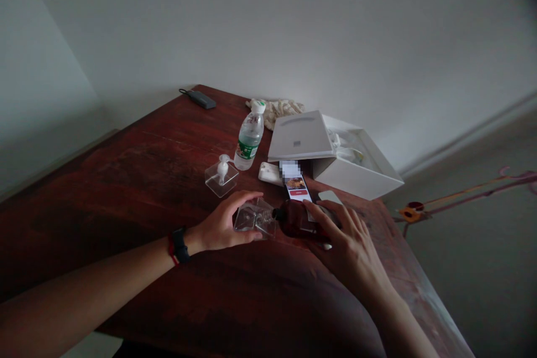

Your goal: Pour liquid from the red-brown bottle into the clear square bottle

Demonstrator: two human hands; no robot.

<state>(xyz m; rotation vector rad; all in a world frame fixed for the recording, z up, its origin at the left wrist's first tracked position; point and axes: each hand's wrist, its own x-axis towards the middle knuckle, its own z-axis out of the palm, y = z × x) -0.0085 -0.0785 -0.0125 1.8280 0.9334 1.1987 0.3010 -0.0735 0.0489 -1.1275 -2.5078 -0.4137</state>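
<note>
My left hand [229, 224] is curled around a small clear plastic bottle [250, 219], thumb on one side and fingers on the other. The clear bottle's open neck points right. Against that neck sits the black-tipped mouth of a dark brown bottle [293, 220], tipped nearly on its side. My right hand [342, 229] grips the dark bottle's body from above and covers much of it. Whether liquid flows between the two is not visible. Beyond my left hand, a white pump head [223, 168] rests with a clear square piece [221, 185] on the table.
A water bottle [249, 140] with a green label stands behind. Near it are a lit phone [297, 185], a white object [271, 173], an open white box [361, 173] with its lid [297, 137], crumpled cloth [281, 109] and a dark device [201, 98]. The wooden table [126, 179] meets the wall.
</note>
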